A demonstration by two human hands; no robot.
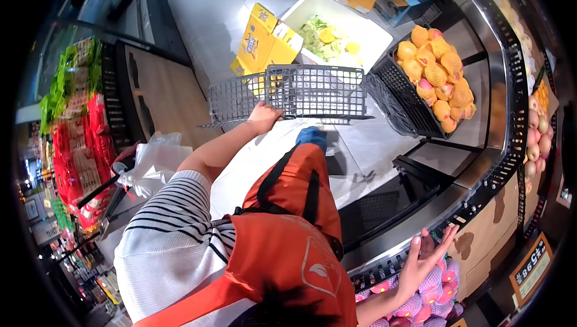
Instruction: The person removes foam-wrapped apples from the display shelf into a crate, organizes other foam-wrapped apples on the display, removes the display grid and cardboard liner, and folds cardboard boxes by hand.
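Note:
My left hand is closed on the lower edge of a grey plastic grid panel, near where it meets a second, slanted grid panel. Both panels are held above the tiled floor, in front of a white bin. At the lower right my right hand is spread, with nothing in it. It is over fruit in purple foam nets, beside the black slotted edge of the display; whether it touches them is unclear.
A white bin holds leaves and yellow pieces. Beside it are a yellow box and a black crate of net-wrapped fruit. Red and green packets stand left. A plastic bag hangs near my left arm. A metal-edged display curves along the right.

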